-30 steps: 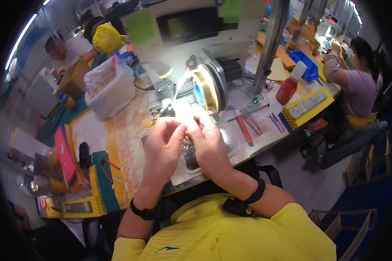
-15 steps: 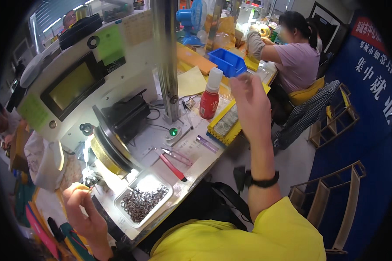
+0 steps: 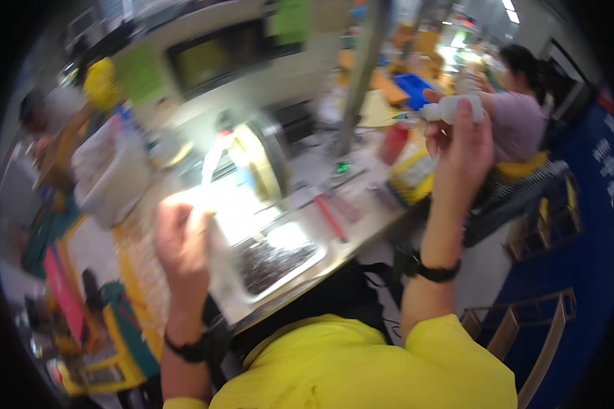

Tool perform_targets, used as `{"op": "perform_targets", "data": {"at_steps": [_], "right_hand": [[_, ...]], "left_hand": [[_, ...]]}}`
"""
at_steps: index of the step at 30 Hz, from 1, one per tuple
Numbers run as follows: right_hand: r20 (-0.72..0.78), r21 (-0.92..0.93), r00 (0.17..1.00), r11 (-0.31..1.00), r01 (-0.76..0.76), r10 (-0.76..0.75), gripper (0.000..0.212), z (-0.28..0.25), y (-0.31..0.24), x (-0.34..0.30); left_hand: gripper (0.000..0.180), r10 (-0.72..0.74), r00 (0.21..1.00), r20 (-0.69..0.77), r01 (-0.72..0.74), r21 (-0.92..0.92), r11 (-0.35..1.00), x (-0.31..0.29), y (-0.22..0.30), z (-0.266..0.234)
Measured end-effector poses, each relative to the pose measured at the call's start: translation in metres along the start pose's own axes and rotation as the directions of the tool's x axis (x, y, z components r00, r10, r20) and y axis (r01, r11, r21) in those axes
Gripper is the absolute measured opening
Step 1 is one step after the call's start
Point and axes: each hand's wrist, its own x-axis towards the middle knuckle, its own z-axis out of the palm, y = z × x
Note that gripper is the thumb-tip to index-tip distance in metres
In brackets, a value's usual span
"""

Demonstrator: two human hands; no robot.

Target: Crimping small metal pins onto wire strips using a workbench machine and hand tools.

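Note:
My right hand [image 3: 465, 146] is raised at the upper right, its fingers wrapped around a small white squeeze bottle [image 3: 449, 110]. A thin green-based needle tip [image 3: 404, 116] points left from the bottle. My left hand [image 3: 181, 235] hovers at the left beside the bright lamp glow, thumb and fingers pinched together. Glare and blur hide what lies between those fingertips. Right of that hand, a white tray [image 3: 315, 262] holds a heap of small dark pieces [image 3: 269, 266]. A red bottle [image 3: 392, 144] stands on the bench below the needle.
A round yellow-and-black wheel unit [image 3: 258, 163] stands behind the tray. A red-handled tool [image 3: 330, 218] and a yellow-edged pad [image 3: 413, 178] lie toward the right. A metal post [image 3: 361, 75] rises behind them. A person in a pink top [image 3: 522, 126] sits at the far right.
The white bottle that stood on top of the red bottle is now in my right hand. My left hand has come up and stays pinched. The view has swung left and blurred.

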Motion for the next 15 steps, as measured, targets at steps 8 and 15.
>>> {"op": "perform_targets", "data": {"at_steps": [8, 15], "right_hand": [[0.499, 0.028, 0.848, 0.974, -0.224, 0.181, 0.019, 0.149, -0.016, -0.109], [0.411, 0.041, 0.900, 0.983, -0.180, 0.148, 0.019, 0.161, -0.008, -0.115]], "left_hand": [[0.003, -0.154, 0.985, 0.081, 0.174, -0.404, 0.898, 0.004, 0.027, 0.011], [0.004, -0.149, 0.988, 0.048, 0.155, -0.427, 0.891, 0.002, 0.030, 0.008]]}}
